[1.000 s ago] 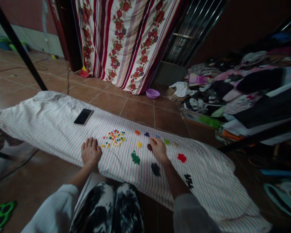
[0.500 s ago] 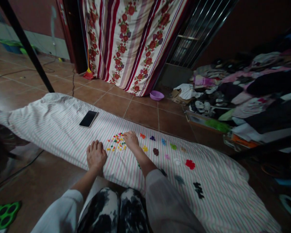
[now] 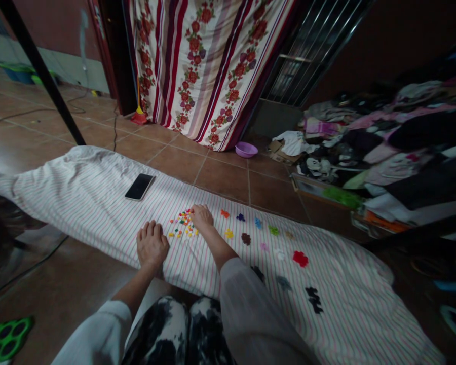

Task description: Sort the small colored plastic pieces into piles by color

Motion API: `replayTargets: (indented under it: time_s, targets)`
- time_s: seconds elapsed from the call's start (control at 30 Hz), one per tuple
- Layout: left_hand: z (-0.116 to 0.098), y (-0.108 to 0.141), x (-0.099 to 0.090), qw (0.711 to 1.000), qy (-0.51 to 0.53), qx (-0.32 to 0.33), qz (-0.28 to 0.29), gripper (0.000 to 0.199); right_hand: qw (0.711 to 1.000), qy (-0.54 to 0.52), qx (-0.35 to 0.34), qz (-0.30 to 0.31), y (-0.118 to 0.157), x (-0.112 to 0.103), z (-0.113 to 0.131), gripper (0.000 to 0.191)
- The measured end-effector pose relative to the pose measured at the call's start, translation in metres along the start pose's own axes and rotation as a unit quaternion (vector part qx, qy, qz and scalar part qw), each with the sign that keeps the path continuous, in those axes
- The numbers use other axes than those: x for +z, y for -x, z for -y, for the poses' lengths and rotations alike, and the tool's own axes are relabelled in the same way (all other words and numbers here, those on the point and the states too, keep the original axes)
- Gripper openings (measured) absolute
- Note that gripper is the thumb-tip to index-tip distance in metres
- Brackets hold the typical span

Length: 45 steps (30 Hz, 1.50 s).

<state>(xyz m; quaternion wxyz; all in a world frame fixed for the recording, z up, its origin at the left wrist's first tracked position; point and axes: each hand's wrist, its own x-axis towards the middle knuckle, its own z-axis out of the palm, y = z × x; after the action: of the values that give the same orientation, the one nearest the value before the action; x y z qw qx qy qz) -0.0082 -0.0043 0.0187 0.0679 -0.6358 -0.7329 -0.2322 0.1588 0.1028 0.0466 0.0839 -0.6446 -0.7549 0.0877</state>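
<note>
My left hand (image 3: pixel 152 243) lies flat on the striped cloth (image 3: pixel 99 213), fingers spread, just left of a mixed pile of small colored pieces (image 3: pixel 182 223). At the right side of that pile is my right hand (image 3: pixel 202 218), fingers bent together and pointing down; whatever they pinch is hidden. To its right are small single-color heaps: orange (image 3: pixel 224 213), dark blue (image 3: pixel 240 217), light blue (image 3: pixel 258 222), green (image 3: pixel 273 230), yellow (image 3: pixel 228 233), brown (image 3: pixel 245 239), pink (image 3: pixel 264 247), white (image 3: pixel 280 254) and red (image 3: pixel 300 258).
A phone (image 3: pixel 140 186) lies on the cloth to the left. Black pieces (image 3: pixel 313 300) and a grey heap (image 3: pixel 283 283) are nearer on the right. Beyond the cloth are a purple basin (image 3: pixel 246 149), a floral curtain (image 3: pixel 209 66) and piled clothes (image 3: pixel 395 137).
My right hand has shifted slightly left and toward the mixed pile, covering some of its right side. My left hand stays flat in place.
</note>
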Motion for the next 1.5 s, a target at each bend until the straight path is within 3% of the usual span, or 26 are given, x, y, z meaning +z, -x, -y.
replayTargets:
  time_s: [0.2,0.57,0.77,0.97,1.2,1.37,1.5]
  targets:
    - [-0.001,0.000,-0.002,1.000,-0.001,-0.001,0.002,0.035,1.000,-0.002,0.008,0.002,0.001,-0.002,0.002,0.021]
    - [-0.001,0.001,-0.003,1.000,0.009,-0.005,0.006,0.036,0.992,-0.103,-0.004,-0.070,0.011,-0.006,-0.003,0.020]
    - [-0.001,0.002,-0.005,1.000,0.004,-0.001,0.006,0.036,0.985,-0.142,-0.005,-0.101,0.027,-0.007,-0.023,0.020]
    - [0.001,0.004,-0.001,1.000,0.023,-0.002,0.001,0.036,0.963,-0.205,0.048,-0.167,0.066,-0.014,-0.073,0.022]
    - [-0.002,0.003,-0.007,1.000,0.018,-0.005,0.004,0.036,0.934,-0.198,0.156,-0.252,0.127,-0.041,-0.165,0.024]
    - [-0.003,0.003,-0.009,1.000,0.027,-0.008,0.011,0.036,0.905,-0.155,0.282,-0.279,0.168,-0.065,-0.232,0.026]
    - [0.000,0.003,-0.005,1.000,0.024,-0.006,0.006,0.037,0.895,-0.090,0.346,-0.265,0.192,-0.075,-0.269,0.023]
